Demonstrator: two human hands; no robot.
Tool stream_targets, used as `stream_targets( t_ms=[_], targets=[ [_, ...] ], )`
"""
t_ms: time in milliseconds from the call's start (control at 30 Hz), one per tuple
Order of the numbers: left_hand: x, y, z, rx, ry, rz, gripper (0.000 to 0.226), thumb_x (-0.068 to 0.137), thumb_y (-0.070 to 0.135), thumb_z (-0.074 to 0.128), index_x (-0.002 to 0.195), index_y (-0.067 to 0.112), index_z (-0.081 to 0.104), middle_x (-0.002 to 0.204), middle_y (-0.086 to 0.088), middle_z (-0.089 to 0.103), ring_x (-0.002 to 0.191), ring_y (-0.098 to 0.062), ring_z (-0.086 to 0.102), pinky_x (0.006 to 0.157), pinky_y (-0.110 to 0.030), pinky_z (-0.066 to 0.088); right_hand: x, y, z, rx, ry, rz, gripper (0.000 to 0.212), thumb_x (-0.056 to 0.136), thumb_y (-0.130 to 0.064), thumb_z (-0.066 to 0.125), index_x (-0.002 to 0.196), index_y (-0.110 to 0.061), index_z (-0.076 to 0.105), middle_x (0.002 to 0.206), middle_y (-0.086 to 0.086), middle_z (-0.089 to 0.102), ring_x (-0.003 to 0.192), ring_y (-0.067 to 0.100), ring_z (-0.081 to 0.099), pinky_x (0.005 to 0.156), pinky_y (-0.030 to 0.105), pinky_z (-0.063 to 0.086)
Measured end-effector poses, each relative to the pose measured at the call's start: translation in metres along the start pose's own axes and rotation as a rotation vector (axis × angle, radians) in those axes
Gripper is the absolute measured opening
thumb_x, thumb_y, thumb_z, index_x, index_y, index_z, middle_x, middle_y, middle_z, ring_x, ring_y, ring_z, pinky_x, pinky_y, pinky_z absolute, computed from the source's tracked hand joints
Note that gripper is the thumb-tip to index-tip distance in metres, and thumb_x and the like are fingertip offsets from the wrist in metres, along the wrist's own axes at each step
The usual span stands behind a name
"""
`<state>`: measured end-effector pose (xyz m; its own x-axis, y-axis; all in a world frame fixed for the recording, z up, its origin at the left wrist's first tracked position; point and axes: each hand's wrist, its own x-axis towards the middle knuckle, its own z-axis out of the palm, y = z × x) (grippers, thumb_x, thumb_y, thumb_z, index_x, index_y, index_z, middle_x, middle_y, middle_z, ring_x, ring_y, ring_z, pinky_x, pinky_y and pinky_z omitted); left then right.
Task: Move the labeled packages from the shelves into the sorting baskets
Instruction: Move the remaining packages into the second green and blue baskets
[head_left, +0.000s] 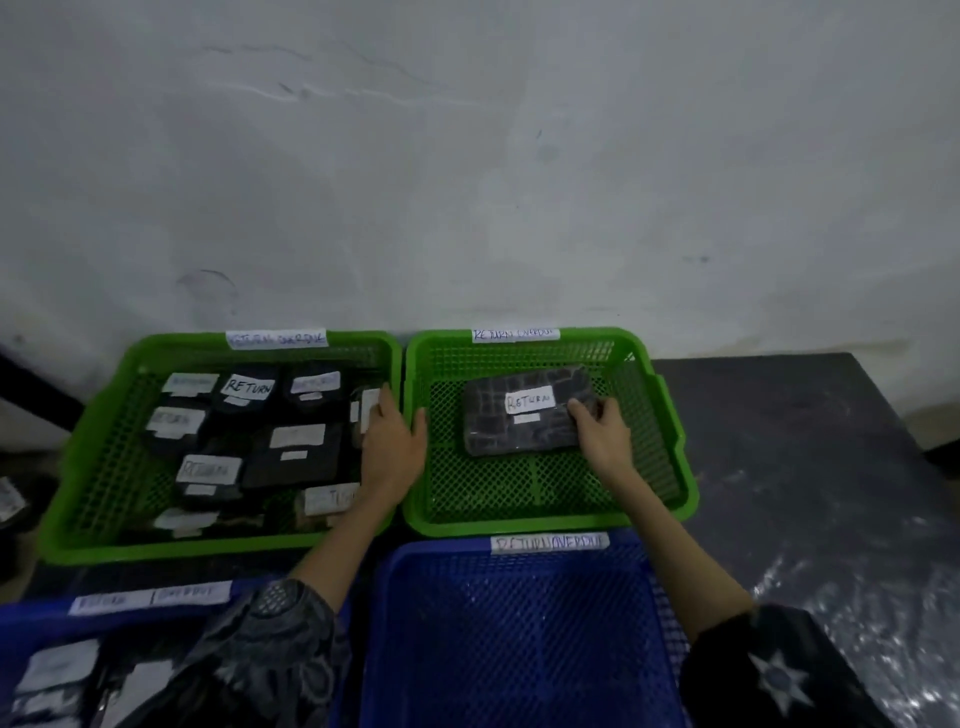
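1. Head view: right green basket (670, 415) holds one dark package (493, 421), long axis left-right.
2. Right hand (602, 434) rests fingers on its right end; clamped or loose, can't tell.
3. Left hand (392, 441) lies spread on the left green basket (88, 431), gripping nothing.
4. Smaller labels are blurred.

You get dim, flat light; glare on the plastic sheet (878, 613) at right; edges bend and blur, labels left smeared.
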<state>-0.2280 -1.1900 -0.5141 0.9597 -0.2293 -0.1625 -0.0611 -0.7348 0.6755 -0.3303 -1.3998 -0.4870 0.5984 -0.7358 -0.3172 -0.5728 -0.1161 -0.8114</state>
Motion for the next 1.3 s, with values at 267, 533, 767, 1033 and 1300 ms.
stream_targets(
  t_ms=[267,533,767,1033,1300],
  targets=[
    [0.002,-0.010,0.009,-0.075,0.086,0.042,0.060,0.098,0.030,0.045,0.147,0.004,0.021,0.127,-0.022,0.053,0.112,-0.036,0.053,0.092,-0.048,0.047,0.007,0.012,0.036,-0.101,-0.149,-0.030,0.102,0.078,-0.049,0.068,0.151,-0.020,0.004,0.155,0.017,0.006,0.140,0.041,0.015,0.113,0.054,0.022],
    [0.004,-0.014,0.014,-0.065,0.110,0.052,0.058,0.098,0.032,0.043,0.147,0.008,0.024,0.128,-0.019,0.053,0.110,-0.033,0.054,0.090,-0.043,0.048,0.008,0.016,0.065,-0.286,-0.173,-0.288,0.072,0.073,-0.033,0.077,0.138,-0.023,0.046,0.151,0.013,0.011,0.134,0.035,0.028,0.117,0.046,0.023],
    [0.008,-0.020,0.017,-0.061,0.130,0.080,0.054,0.098,0.032,0.043,0.144,0.009,0.028,0.115,-0.014,0.058,0.099,-0.030,0.058,0.082,-0.042,0.051,0.002,0.012,0.078,-0.324,-0.155,-0.322,0.068,0.081,-0.027,0.071,0.141,-0.022,0.041,0.155,0.012,0.004,0.138,0.031,0.022,0.117,0.036,0.015],
    [0.013,-0.013,0.005,-0.067,-0.074,-0.022,0.064,0.096,0.032,0.047,0.148,0.009,0.017,0.137,-0.019,0.044,0.121,-0.036,0.049,0.097,-0.047,0.045,0.000,0.015,0.059,-0.524,-0.357,-0.318,0.094,0.081,-0.056,0.060,0.149,-0.039,-0.002,0.150,0.008,-0.036,0.142,0.038,-0.016,0.116,0.050,0.004],
    [-0.005,-0.011,-0.079,0.042,-0.364,0.082,0.049,0.093,0.030,0.056,0.135,0.006,0.046,0.133,-0.017,0.054,0.121,-0.030,0.052,0.101,-0.036,0.042,-0.059,-0.063,0.048,-0.695,-0.240,-0.521,0.042,0.093,-0.033,0.054,0.129,-0.012,0.054,0.146,0.022,0.031,0.138,0.040,0.020,0.113,0.045,0.020]
  ],
)
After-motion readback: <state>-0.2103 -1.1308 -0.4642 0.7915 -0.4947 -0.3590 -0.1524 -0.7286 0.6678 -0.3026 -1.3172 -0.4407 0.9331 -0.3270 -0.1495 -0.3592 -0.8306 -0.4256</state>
